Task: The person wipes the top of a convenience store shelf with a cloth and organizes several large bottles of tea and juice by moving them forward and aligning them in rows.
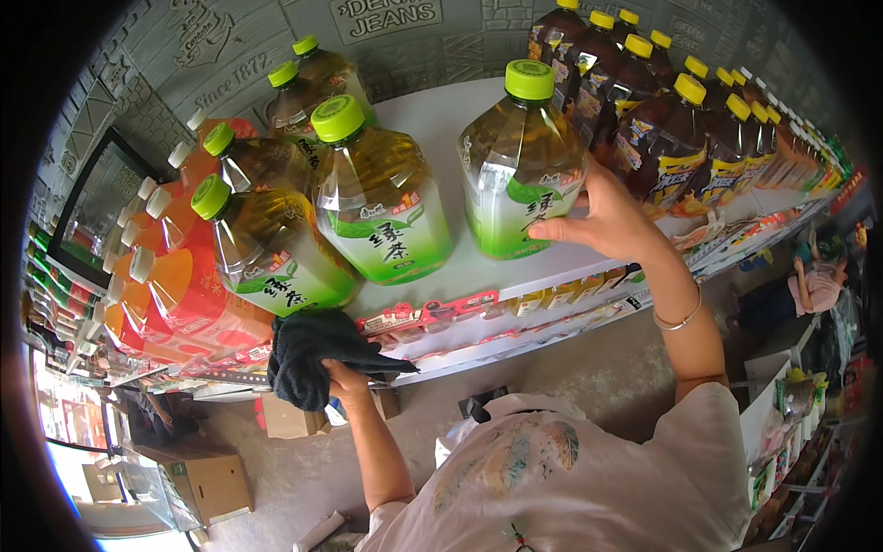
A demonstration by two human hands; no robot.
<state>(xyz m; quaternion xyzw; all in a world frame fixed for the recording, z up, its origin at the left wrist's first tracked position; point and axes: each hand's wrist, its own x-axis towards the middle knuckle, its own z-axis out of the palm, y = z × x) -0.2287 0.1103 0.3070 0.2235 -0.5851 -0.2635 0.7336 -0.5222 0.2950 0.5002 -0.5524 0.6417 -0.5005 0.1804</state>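
Observation:
My right hand (607,214) is closed round the lower side of a large green tea bottle (514,165) with a lime-green cap, upright over the white shelf top (462,269). Whether its base touches the shelf cannot be told. A dark cloth (303,362) is bunched in my left hand (345,379), at the shelf's front edge just below the green tea bottles. One such bottle (383,207) stands left of the held one, with a strip of shelf between them. Another bottle (269,241) is further left, and several more stand behind.
Orange drink bottles (186,290) with white caps crowd the left end. Dark tea bottles (662,152) with yellow caps stand close by my right hand. A patterned grey wall (455,41) rises behind. Cardboard boxes (217,483) sit on the floor. Other people (817,283) are at the far right and left.

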